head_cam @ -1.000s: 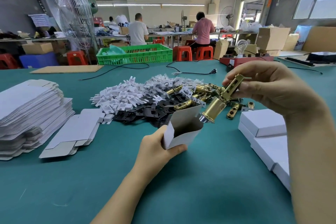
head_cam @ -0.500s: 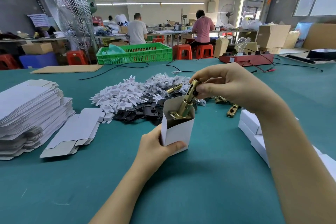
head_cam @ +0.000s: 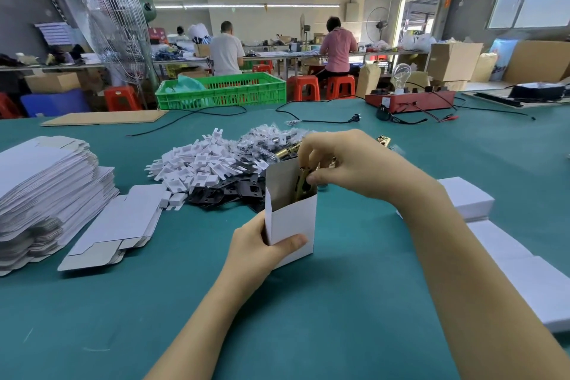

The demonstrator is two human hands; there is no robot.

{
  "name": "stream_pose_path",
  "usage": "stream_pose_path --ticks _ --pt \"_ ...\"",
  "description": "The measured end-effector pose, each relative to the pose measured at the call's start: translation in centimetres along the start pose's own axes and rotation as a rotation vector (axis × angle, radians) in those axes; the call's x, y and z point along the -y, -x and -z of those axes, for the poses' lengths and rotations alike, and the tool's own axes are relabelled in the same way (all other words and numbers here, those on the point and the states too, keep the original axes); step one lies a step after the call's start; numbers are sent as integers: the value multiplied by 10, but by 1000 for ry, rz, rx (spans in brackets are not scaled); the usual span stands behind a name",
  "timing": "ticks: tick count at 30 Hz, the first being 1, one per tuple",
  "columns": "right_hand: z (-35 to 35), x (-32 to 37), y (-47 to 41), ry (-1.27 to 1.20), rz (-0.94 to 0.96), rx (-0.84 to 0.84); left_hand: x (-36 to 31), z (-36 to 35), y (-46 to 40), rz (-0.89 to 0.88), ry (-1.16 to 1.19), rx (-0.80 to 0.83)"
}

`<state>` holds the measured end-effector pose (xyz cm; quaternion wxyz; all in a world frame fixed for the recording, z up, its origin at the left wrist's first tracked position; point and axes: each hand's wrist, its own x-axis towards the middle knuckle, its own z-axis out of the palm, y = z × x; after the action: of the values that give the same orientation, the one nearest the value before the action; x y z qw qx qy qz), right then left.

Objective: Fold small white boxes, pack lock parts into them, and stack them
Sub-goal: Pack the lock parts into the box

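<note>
At frame centre, the left hand (head_cam: 257,248) grips an upright white box (head_cam: 293,219), thumb curled across its front. The right hand (head_cam: 348,163) pinches a brass lock part (head_cam: 303,183) with fingers clamped, the part sunk partly inside the open top. Flat box blanks (head_cam: 46,185) sit stacked at left on the green worktop (head_cam: 339,302).

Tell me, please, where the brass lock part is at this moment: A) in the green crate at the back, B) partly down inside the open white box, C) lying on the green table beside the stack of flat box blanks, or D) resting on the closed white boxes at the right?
B: the right hand pinches the brass lock part, whose lower end sits inside the open white box that the left hand holds upright.
</note>
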<state>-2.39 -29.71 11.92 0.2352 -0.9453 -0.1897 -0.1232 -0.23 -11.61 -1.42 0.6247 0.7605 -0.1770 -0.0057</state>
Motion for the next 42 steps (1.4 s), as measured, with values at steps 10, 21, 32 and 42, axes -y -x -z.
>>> stream_pose_path --ticks 10,21,32,42 --pt "-3 1 -4 195 76 -21 3 1 -2 45 35 -8" --pt "-6 2 -7 258 79 -12 3 1 -2 45 21 -21" --pt "-5 -4 -4 -141 28 -126 2 2 -3 85 51 -27" --pt "-14 -7 -8 -179 -214 -460 4 3 -4 85 64 -29"
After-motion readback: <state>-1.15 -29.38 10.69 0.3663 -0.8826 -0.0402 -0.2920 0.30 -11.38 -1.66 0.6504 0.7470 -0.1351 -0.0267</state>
